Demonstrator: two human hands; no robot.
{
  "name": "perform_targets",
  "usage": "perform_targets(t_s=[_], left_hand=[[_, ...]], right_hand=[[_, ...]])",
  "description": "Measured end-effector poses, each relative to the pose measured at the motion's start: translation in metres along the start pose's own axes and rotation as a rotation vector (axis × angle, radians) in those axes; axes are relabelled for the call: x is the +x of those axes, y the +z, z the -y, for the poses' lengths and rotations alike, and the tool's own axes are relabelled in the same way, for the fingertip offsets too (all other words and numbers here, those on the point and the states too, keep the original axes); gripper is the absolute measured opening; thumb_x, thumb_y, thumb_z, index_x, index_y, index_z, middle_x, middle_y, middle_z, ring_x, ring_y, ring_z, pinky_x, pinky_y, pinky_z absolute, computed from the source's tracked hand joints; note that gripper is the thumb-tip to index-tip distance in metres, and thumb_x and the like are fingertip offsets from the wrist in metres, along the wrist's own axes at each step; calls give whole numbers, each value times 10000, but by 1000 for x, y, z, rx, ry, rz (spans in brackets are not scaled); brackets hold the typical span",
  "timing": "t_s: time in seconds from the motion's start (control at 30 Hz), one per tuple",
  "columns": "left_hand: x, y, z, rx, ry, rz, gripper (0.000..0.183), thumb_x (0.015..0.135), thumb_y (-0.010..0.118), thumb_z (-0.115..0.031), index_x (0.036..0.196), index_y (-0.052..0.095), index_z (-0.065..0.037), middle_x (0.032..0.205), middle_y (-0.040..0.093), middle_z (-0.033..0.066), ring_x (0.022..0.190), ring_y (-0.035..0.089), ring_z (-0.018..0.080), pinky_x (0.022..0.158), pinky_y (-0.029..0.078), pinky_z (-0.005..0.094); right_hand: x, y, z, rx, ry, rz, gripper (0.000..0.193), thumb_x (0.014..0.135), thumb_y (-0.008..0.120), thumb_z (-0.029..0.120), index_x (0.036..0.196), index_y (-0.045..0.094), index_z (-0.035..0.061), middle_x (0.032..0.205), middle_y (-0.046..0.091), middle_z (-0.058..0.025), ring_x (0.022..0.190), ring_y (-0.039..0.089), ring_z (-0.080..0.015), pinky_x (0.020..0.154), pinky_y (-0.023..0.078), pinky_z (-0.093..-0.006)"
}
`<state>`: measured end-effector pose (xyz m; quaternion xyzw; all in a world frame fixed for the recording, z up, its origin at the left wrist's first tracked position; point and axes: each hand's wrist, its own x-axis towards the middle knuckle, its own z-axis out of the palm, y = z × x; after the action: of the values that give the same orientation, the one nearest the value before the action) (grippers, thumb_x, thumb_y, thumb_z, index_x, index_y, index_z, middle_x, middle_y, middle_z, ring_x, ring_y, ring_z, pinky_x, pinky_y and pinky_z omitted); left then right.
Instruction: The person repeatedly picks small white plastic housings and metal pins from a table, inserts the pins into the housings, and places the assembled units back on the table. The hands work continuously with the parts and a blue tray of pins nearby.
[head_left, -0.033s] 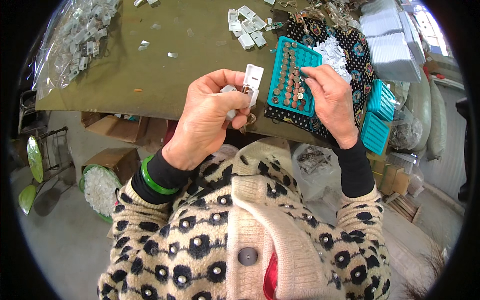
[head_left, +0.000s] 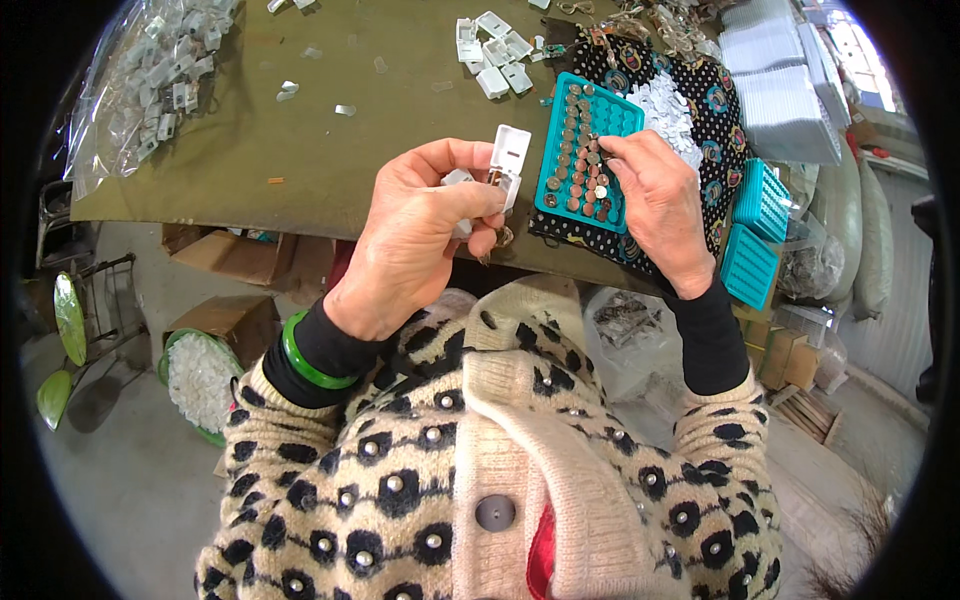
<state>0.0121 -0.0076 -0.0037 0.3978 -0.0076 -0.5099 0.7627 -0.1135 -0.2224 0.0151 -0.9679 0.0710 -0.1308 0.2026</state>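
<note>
My left hand [head_left: 405,220] is closed around small white plastic cases. One white plastic case [head_left: 509,160] stands up from its fingertips with its flap raised, and a brownish metal bit shows at its base. Another white piece [head_left: 457,180] is tucked behind the thumb. Below the fingers dangles a small brownish piece [head_left: 502,238], too unclear to name. Over the right side of a teal tray [head_left: 548,130], my right hand [head_left: 660,200] pinches thumb and forefinger together; whatever is between them is too small to make out. Rows of small round metal discs [head_left: 570,150] sit in the tray.
White cases [head_left: 493,55] lie in a pile beyond my hands. A clear bag of white parts [head_left: 165,85] is at the far left. White flakes [head_left: 665,105] rest on patterned cloth [head_left: 715,130]. More teal trays [head_left: 750,265] and white stacked trays [head_left: 775,80] stand right.
My right hand has shifted very slightly left over the tray. The white case in my left hand has tilted a little; the rest looks the same.
</note>
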Motion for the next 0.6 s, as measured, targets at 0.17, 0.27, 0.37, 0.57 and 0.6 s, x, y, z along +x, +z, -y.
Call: perform_targets(t_s=[0.17, 0.27, 0.37, 0.57, 0.6], left_hand=[[0, 4, -1, 26, 9, -22, 341, 826, 676, 19, 1163, 623, 39, 819, 674, 109, 571, 608, 130, 504, 482, 213], [0, 4, -2, 14, -4, -11, 380, 826, 678, 32, 1200, 612, 47, 841, 679, 118, 634, 662, 153, 549, 537, 230], [0, 3, -1, 11, 5, -19, 367, 826, 682, 43, 1186, 614, 58, 870, 679, 118, 701, 696, 181, 600, 582, 255], [2, 7, 2, 30, 58, -15, 363, 835, 674, 50, 1190, 597, 71, 915, 649, 107, 804, 713, 238, 703, 622, 308], [2, 9, 2, 40, 56, -19, 362, 836, 673, 49, 1189, 595, 72, 915, 645, 106, 808, 713, 243, 705, 621, 310]], right_hand=[[1, 1, 3, -55, -38, 22, 191, 842, 602, -76, 1023, 639, -29, 887, 598, -147, 777, 619, -308, 687, 490, -363], [2, 0, 2, -57, -27, 27, 166, 809, 595, -73, 962, 632, -20, 873, 579, -149, 780, 605, -347, 686, 494, -409], [5, -4, 0, -30, 20, 60, 110, 815, 600, -37, 922, 616, -20, 866, 581, -156, 787, 603, -352, 687, 492, -420], [11, -5, -4, -54, -12, 113, 72, 838, 578, 15, 897, 590, -25, 846, 585, -178, 788, 591, -368, 685, 481, -449], [12, -4, -5, -62, -14, 117, 69, 837, 573, 14, 893, 587, -25, 844, 585, -180, 788, 589, -370, 685, 480, -454]])
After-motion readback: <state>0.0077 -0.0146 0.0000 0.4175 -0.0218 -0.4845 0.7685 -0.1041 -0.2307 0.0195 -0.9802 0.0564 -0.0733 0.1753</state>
